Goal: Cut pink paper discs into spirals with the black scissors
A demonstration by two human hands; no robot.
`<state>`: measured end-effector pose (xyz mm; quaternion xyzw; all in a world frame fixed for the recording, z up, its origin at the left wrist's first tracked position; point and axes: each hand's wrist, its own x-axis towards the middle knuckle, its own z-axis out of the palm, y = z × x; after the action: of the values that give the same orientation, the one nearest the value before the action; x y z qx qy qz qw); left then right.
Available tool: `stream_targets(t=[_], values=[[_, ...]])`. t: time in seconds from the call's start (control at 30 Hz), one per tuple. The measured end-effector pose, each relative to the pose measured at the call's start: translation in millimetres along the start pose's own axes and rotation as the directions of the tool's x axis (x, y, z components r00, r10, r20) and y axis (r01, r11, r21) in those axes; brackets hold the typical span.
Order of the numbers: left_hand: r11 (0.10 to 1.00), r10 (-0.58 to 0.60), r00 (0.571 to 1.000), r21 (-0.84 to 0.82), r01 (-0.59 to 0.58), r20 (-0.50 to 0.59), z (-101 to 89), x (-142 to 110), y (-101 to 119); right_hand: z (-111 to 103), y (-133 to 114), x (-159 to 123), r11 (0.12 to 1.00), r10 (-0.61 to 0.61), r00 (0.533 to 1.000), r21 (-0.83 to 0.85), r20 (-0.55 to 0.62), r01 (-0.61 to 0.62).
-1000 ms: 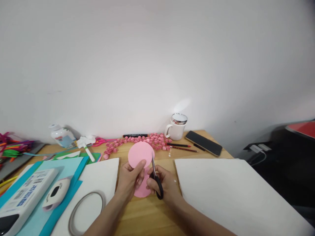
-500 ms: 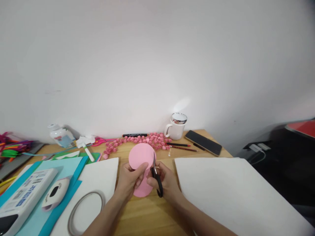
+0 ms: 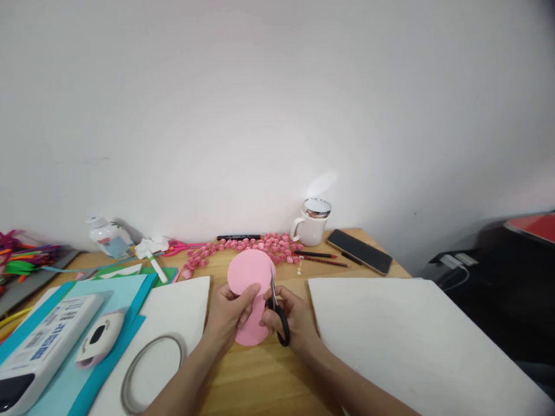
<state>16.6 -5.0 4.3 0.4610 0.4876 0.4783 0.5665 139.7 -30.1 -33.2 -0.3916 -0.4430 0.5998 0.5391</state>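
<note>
A: What is lying in the middle?
B: Above the table (image 3: 251,381), a paper disc (image 3: 248,270) is resting in the left hand (image 3: 232,315); scissors (image 3: 282,323) are sitting in the right hand (image 3: 292,318), blades running along the disc's right edge; a second disc (image 3: 252,334) is showing nearer the wearer, between the hands.
A: And behind and right?
B: Balls (image 3: 280,248) are spreading behind; a marker (image 3: 238,237) is lying behind them; a mug (image 3: 312,231) is standing to their right, pencils (image 3: 316,255) lying before it, a phone (image 3: 359,251) to its right; a board (image 3: 403,335) is lying right of the hands.
A: Left?
B: Another board (image 3: 184,306) is lying there, a ring (image 3: 126,388) resting on it; farther left, sheets (image 3: 124,294) are bearing a box (image 3: 47,346) and a device (image 3: 100,338).
</note>
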Motion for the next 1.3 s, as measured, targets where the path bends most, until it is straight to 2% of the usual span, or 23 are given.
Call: stream_targets(t=[0.23, 0.37, 0.63, 1.13, 1.3], values=[[0.992, -0.041, 0.999, -0.119, 0.043, 0.025, -0.1, 2, -1, 1, 4, -1, 0.999, 0.043, 0.999, -0.031, 0.013, -0.043], [0.998, -0.029, 0.999, -0.055, 0.03, 0.015, 0.0, 1, -1, 2, 2, -2, 0.999, 0.042, 0.999, -0.019, 0.028, -0.041], [0.998, 0.009, 0.998, 0.055, -0.012, 0.068, -1.5, 1, -1, 1, -8, -2, 0.998, -0.058, 0.998, 0.033, -0.001, 0.058], [1.0, -0.001, 1.0, -0.019, 0.001, 0.029, -0.7, 1, 0, 2, -6, -1, 0.999, -0.021, 1.0, 0.036, 0.0, 0.021], [0.999, 0.016, 0.999, -0.047, -0.015, 0.029, -1.6, 3, -1, 1, -5, -1, 1.0, -0.003, 1.0, -0.031, -0.018, 0.003]])
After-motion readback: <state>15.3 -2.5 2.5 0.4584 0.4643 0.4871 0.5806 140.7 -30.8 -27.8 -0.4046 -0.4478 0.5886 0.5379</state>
